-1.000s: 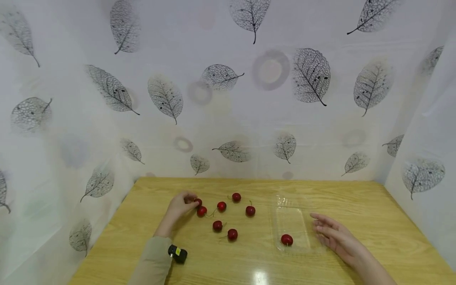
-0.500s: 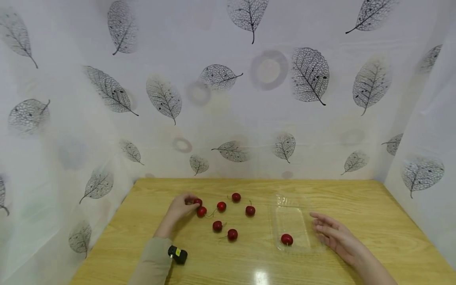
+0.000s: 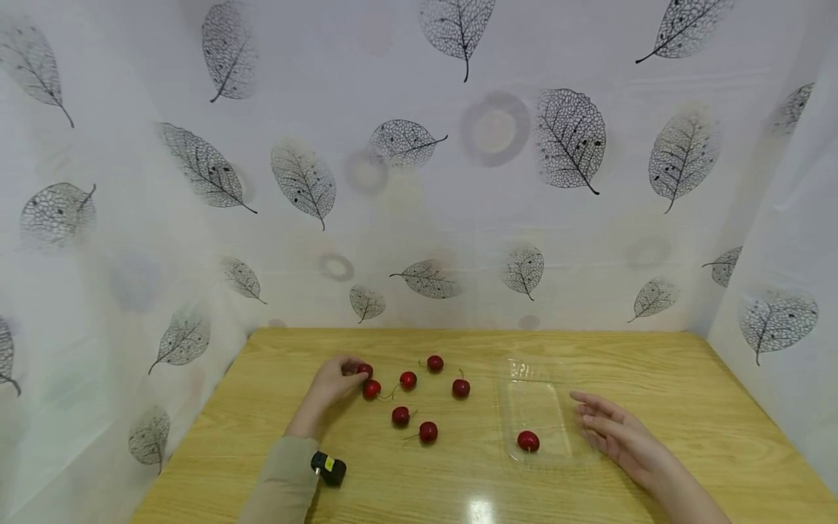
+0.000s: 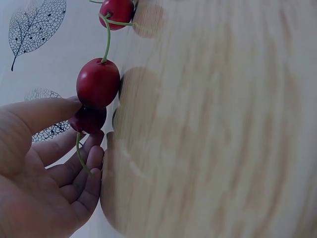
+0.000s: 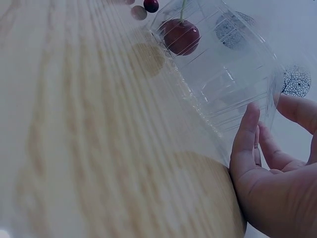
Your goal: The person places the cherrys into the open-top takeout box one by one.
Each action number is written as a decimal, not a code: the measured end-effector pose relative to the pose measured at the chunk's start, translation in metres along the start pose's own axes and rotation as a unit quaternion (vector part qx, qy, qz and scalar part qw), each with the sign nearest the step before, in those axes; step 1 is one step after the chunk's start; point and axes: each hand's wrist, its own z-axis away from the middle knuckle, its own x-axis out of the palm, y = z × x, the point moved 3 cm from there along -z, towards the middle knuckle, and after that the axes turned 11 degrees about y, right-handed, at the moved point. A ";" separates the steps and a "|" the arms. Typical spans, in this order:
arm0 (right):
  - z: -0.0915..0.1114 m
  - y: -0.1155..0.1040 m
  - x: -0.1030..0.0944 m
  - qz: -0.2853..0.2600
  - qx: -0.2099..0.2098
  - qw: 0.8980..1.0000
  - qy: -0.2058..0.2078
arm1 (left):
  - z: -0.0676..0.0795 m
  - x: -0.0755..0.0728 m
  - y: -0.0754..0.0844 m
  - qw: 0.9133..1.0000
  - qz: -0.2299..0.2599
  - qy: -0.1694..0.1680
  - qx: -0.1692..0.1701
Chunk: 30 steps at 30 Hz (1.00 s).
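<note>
At the left of the group, my left hand (image 3: 330,382) pinches a dark red cherry (image 4: 89,120) between thumb and fingers; its green stem hangs over the palm in the left wrist view. Right beside that fruit lies another cherry (image 3: 372,389), its stem stretching to the right. My right hand (image 3: 618,437) rests at the right side of a clear plastic box (image 3: 511,407), fingers loosely extended; whether they touch its wall I cannot tell. One cherry (image 3: 528,441) lies in the box's near left corner.
More cherries lie between the left hand and the box, among them a far cherry (image 3: 435,363), a cherry near the box (image 3: 461,388) and a near cherry (image 3: 428,432). A black device (image 3: 329,468) is on the left wrist. Leaf-print sheeting (image 3: 452,218) stands behind the wooden table (image 3: 655,364).
Almost nothing differs. The left hand stays at the same cherry, the right hand keeps its place by the box, and the view shifts very slightly.
</note>
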 end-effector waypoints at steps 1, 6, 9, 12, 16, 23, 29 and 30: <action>0.000 0.000 0.000 -0.001 -0.001 1.000 -0.001 | 0.000 0.000 0.001 1.000 -0.001 0.000 0.000; 0.000 0.000 0.001 -0.006 -0.005 1.000 -0.004 | 0.000 0.001 0.003 1.000 0.005 0.004 -0.007; 0.000 0.000 0.001 -0.011 -0.007 1.000 -0.008 | 0.000 0.003 0.004 1.000 0.014 0.006 -0.013; 0.000 0.000 0.000 -0.013 -0.007 1.000 -0.008 | 0.000 0.005 0.006 1.000 0.019 0.006 -0.015; 0.000 0.001 0.000 -0.009 -0.007 1.000 -0.008 | 0.001 0.006 0.011 1.000 0.019 0.008 -0.010; 0.000 0.000 0.000 -0.007 -0.016 1.000 -0.014 | 0.004 0.009 0.028 1.000 -0.003 0.002 0.026; 0.000 0.000 0.000 -0.006 -0.011 1.000 -0.010 | 0.009 0.011 0.043 0.999 -0.004 -0.004 0.049; 0.000 0.000 0.000 -0.006 -0.010 1.000 -0.010 | 0.010 0.012 0.045 0.999 -0.004 -0.003 0.052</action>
